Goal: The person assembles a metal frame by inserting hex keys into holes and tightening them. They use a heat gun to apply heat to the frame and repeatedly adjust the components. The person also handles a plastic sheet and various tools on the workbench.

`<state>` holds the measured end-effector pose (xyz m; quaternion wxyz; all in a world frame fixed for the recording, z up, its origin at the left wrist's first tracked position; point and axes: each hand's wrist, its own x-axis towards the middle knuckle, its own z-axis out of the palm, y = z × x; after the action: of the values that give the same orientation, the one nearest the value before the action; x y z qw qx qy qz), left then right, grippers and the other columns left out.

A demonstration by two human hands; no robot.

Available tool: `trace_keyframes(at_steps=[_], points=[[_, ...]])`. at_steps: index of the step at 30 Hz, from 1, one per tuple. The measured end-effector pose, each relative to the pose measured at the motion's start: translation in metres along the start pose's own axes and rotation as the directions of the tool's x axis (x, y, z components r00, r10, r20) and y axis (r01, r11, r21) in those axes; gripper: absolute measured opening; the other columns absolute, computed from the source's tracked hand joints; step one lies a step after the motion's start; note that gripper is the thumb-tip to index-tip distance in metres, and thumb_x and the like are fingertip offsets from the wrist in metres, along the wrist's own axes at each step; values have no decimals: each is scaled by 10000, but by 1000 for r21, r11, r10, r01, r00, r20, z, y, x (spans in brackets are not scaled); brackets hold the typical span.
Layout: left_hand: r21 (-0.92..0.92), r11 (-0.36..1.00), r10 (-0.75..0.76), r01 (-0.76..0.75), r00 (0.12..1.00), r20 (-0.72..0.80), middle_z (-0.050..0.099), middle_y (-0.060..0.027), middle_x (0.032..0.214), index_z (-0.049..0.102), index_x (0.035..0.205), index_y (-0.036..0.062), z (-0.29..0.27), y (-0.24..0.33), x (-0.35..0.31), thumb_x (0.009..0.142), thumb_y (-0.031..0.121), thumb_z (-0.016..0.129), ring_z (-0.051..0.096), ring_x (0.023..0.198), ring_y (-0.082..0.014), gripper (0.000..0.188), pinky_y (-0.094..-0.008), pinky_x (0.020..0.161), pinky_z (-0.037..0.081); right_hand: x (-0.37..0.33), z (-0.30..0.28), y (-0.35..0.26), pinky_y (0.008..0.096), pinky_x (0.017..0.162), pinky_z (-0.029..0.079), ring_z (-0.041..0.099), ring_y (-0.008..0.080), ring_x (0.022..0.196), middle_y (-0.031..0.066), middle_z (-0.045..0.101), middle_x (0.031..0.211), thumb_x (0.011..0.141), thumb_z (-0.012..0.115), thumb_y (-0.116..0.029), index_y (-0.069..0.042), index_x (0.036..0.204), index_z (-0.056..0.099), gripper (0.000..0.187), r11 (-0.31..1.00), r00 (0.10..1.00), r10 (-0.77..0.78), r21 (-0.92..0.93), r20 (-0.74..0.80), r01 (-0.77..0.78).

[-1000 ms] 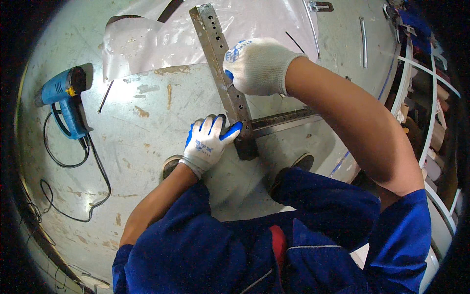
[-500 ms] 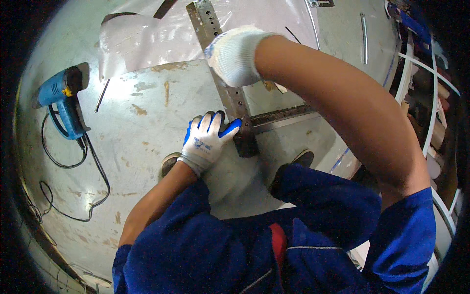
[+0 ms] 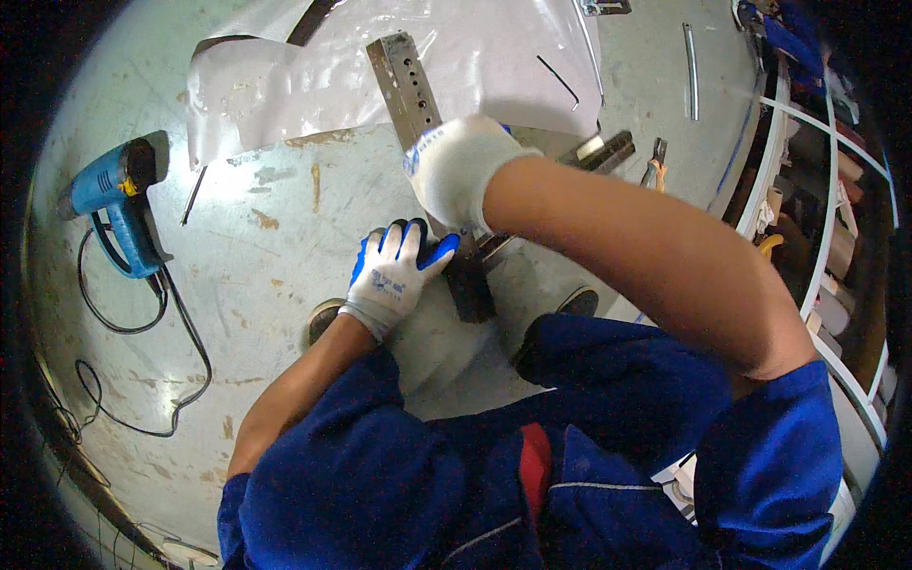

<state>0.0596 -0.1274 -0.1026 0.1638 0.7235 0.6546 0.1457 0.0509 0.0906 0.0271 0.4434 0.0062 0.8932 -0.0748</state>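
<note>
Left hand [image 3: 388,274], gloved, is set with fingers spread and thumb parted at the near end of a holed metal bar [image 3: 407,85], which is stretched from near to far mid-scene. The bar's middle is covered by the gloved right hand [image 3: 461,169]; whether those fingers are closed on anything cannot be told. Beneath the far end, a pale sheet [image 3: 275,95] is spread. On the floor [image 3: 256,323] at left, a blue heat gun [image 3: 116,193] is placed.
</note>
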Motion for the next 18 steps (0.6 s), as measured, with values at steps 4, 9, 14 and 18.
trace_keyframes(at_steps=[4,9,14,18], points=[[-41,996,-72,73,997,29,570,-172,1332,633,1388,343,0,7,-1,966,246,540,571,1173,-362,443,-513,996,466,-21,39,-20,452,674,590,755,300,818,121,765,886,876,608,-210,-128,890,763,176,990,982,113,99,-154,-99],[-95,987,132,-133,991,-23,579,-187,1354,654,1362,297,4,19,-22,950,258,558,560,1213,-374,425,-531,1039,444,-25,89,-32,461,673,575,735,320,767,120,742,821,890,589,-209,-137,893,721,150,958,915,226,247,-334,-147],[-230,807,568,-544,821,56,520,-134,1503,444,1499,158,33,39,-22,944,213,516,458,1424,-320,562,-544,1209,327,-28,85,-29,474,652,568,721,329,729,121,728,793,881,586,-198,-125,842,700,141,939,878,271,310,-394,-150],[-298,805,568,-513,811,138,448,-140,1562,429,1498,133,57,53,-14,967,174,455,408,1461,-321,533,-491,1249,288,-45,65,-30,491,681,570,723,349,763,137,734,822,871,582,-196,-98,902,681,143,918,911,279,364,-304,-160]])
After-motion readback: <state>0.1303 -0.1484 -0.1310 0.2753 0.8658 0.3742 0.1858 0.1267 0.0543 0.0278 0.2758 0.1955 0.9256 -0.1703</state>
